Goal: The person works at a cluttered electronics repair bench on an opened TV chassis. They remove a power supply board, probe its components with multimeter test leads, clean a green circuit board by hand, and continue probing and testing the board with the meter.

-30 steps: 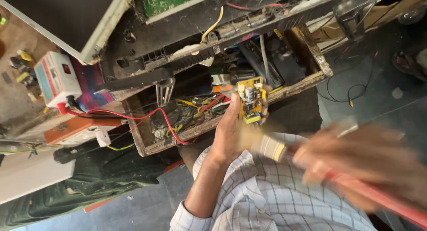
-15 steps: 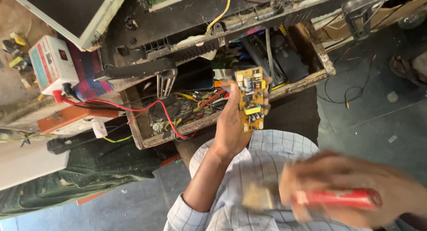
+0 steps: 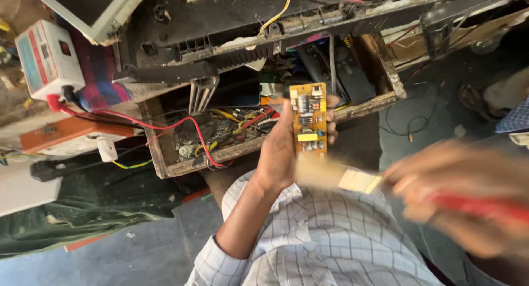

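My left hand [image 3: 282,148] grips a narrow yellow circuit board [image 3: 308,120] and holds it upright over a wooden tray of parts [image 3: 165,167]. My right hand [image 3: 457,192], blurred by motion, is closed on the red handle of a paintbrush [image 3: 358,181]. The brush's pale bristles sit just below the board's lower end. A checked shirt sleeve covers my left forearm.
The wooden tray holds wires, a dark phone-like slab and small components. A red wire loops over its front edge. A white and red meter box [image 3: 47,57] sits at the upper left. An open black appliance chassis [image 3: 248,21] lies above. Another person's foot [image 3: 474,98] shows at right.
The brush has swung back up from low right to just below the board's lower end. My left hand keeps the board in about the same place.
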